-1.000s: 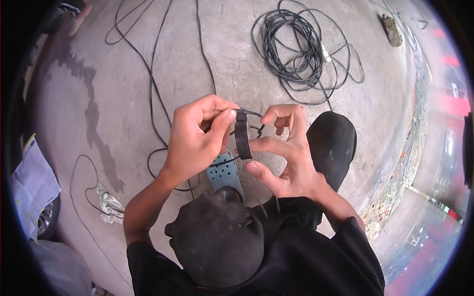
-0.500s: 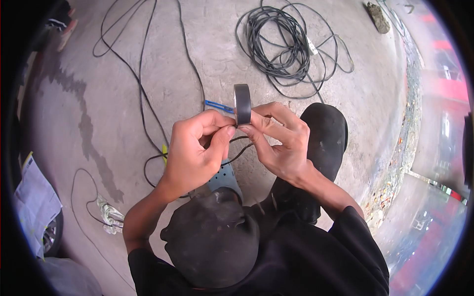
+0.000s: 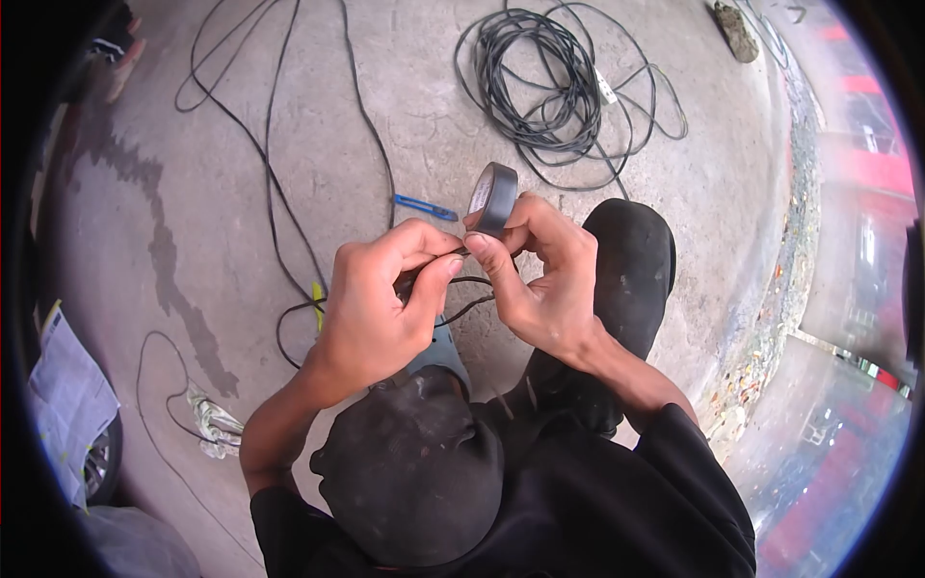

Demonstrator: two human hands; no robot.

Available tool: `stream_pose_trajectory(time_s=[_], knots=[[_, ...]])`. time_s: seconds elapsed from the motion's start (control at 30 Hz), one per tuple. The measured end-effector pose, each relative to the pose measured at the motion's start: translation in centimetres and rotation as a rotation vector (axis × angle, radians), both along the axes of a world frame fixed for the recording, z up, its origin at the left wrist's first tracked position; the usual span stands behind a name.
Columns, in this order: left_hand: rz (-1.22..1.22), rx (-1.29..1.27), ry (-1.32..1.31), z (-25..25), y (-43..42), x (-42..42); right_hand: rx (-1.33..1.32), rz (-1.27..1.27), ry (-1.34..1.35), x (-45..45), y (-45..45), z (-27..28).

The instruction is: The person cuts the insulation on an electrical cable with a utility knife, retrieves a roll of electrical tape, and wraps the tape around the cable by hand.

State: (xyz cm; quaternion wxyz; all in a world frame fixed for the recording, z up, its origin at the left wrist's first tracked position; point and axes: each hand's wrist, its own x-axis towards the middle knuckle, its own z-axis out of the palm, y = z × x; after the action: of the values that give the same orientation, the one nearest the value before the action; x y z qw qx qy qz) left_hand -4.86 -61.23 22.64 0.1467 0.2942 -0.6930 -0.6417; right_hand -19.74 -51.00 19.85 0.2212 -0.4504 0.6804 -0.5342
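Note:
My left hand (image 3: 376, 299) is closed, pinching a dark cable (image 3: 472, 302) between thumb and forefinger. Close beside it, my right hand (image 3: 544, 275) grips a roll of black electrical tape (image 3: 498, 200), tilted with its pale inner core facing left. The fingertips of both hands almost meet at the cable, where the tape's loose end is too small to make out. Just beyond them a blue utility knife (image 3: 425, 207) lies on the concrete floor. A yellow-green object (image 3: 318, 306) lies left of my left hand, partly behind the cable.
A coiled black cable (image 3: 535, 91) with a white socket (image 3: 605, 89) lies ahead. Long cable lengths (image 3: 274, 164) cross the floor on the left. A stone (image 3: 736, 33) sits far right. Printed paper (image 3: 72, 385) and a crumpled wrapper (image 3: 217, 422) are at left. My knee (image 3: 631, 260) rises at right.
The tape roll has tilted and shifted slightly right, turning its inner side into view. My right hand has rotated with it, its fingers curling in. My left hand stays nearly in place.

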Motion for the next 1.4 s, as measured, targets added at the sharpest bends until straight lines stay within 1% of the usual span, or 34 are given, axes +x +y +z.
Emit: stream_pose_trajectory(time_s=[0.17,0.27,0.37,0.47,0.53,0.6,0.67,0.77,0.83,0.9,0.97,1.07,1.17,1.27,1.4], knots=[[-0.005,-0.138,0.015,0.2,0.0,0.2,0.050,-0.022,-0.089,0.3,0.1,0.7],[0.008,-0.141,0.010,0.2,0.0,0.3,0.012,0.032,0.118,-0.3,-0.2,1.1],[-0.020,-0.182,0.029,-0.3,-0.2,0.3,0.005,0.066,0.196,-0.4,-0.2,1.7],[-0.042,-0.245,0.001,-0.4,-0.5,0.5,-0.025,0.091,0.147,-0.4,-0.3,1.0],[-0.039,-0.266,-0.026,-0.3,-0.5,0.5,-0.022,0.055,-0.029,0.4,-0.3,0.3],[-0.024,-0.287,-0.022,-0.4,-0.4,0.4,0.036,0.018,-0.215,1.0,-0.2,0.7],[0.000,-0.308,0.016,-0.7,-0.1,0.2,0.149,-0.022,-0.407,1.2,-0.2,2.0],[0.005,-0.354,0.017,-0.8,-0.2,0.1,-0.019,-0.019,-0.326,1.2,-0.4,-0.2],[0.001,-0.328,0.011,-0.6,-0.1,0.1,-0.019,-0.006,-0.215,0.8,-0.2,-0.7],[-0.016,-0.319,0.000,-0.4,-0.2,0.3,-0.010,0.001,-0.166,0.8,-0.1,-0.7],[-0.052,-0.325,-0.013,-0.2,-0.3,0.5,0.007,-0.004,-0.178,1.0,-0.1,-0.3],[-0.033,-0.382,0.035,-0.2,-0.2,0.4,0.021,-0.013,-0.114,1.1,-0.3,0.4],[-0.028,-0.478,0.094,-0.4,-0.1,0.5,0.000,-0.009,-0.092,1.0,-0.2,0.0],[-0.036,-0.578,0.104,-0.7,-0.2,0.7,0.012,-0.030,-0.290,1.3,-0.3,-0.1],[-0.044,-0.706,0.099,-1.5,-0.3,0.9,0.095,0.005,-0.503,1.0,-0.7,0.0]])
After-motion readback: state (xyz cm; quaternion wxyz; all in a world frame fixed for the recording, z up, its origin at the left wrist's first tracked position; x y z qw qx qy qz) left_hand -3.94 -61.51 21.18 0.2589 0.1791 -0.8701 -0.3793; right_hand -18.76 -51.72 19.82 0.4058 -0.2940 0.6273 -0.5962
